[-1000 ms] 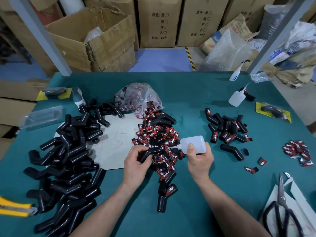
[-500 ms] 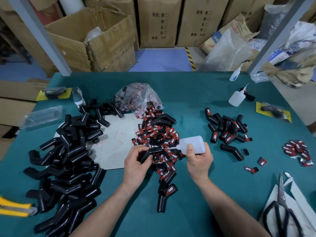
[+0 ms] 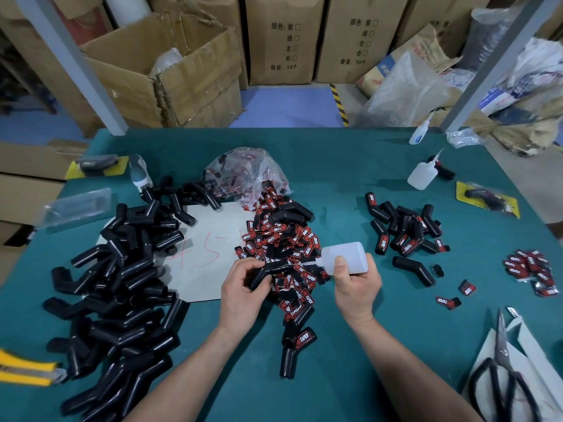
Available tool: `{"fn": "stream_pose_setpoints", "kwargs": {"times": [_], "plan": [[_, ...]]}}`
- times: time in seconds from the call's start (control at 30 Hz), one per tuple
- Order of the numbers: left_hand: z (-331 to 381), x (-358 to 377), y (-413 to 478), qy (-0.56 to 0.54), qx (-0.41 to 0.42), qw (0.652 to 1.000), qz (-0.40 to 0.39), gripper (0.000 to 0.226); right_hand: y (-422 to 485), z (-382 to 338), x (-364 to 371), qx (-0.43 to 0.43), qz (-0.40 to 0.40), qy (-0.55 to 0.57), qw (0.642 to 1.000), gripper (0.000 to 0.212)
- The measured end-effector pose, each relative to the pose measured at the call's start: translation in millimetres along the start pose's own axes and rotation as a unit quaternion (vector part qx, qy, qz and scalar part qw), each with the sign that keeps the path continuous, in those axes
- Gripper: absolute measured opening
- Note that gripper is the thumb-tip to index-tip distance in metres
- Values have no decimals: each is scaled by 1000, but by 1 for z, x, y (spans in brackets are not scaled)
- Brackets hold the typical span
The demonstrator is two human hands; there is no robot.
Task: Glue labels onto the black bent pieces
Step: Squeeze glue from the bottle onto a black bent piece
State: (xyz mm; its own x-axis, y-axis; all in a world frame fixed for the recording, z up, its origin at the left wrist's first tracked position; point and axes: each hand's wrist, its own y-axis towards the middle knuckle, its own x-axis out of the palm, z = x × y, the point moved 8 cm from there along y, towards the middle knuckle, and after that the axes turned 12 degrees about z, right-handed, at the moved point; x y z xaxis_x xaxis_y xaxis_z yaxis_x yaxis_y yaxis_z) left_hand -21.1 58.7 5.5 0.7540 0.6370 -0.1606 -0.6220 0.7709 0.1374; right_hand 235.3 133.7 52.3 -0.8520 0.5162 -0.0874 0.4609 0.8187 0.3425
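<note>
Left hand [image 3: 240, 287] is gripping a black bent piece [image 3: 269, 269], right hand [image 3: 355, 284] is gripping a glue bottle [image 3: 344, 257], both at the near edge of the label pile [image 3: 283, 236].
Left of the label pile, a heap of bare bent pieces [image 3: 122, 284] is lying on the green surface [image 3: 335, 178]. Left-hand fingers are curling round the piece. Right-hand fingers are wrapping round the bottle, its nozzle pointing at the piece; contact cannot be told. Right of the pile a labelled batch [image 3: 405, 229] is sitting, and scissors [image 3: 499, 370] are lying further right and nearer.
</note>
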Motion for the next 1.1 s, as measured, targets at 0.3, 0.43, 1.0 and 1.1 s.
{"fn": "stream_pose_setpoints", "kwargs": {"times": [0.3, 0.43, 1.0, 1.1], "plan": [[1, -1, 0, 3, -1, 1000, 5, 49, -1, 0, 1, 5, 6, 3, 1000, 30], [1, 0, -1, 2, -4, 1000, 3, 49, -5, 0, 2, 3, -5, 1, 1000, 29], [-1, -1, 0, 5, 1, 1000, 4, 55, 3, 1, 0, 12, 5, 7, 1000, 30], [-1, -1, 0, 7, 2, 1000, 0, 49, 3, 0, 1, 12, 3, 7, 1000, 29]]}}
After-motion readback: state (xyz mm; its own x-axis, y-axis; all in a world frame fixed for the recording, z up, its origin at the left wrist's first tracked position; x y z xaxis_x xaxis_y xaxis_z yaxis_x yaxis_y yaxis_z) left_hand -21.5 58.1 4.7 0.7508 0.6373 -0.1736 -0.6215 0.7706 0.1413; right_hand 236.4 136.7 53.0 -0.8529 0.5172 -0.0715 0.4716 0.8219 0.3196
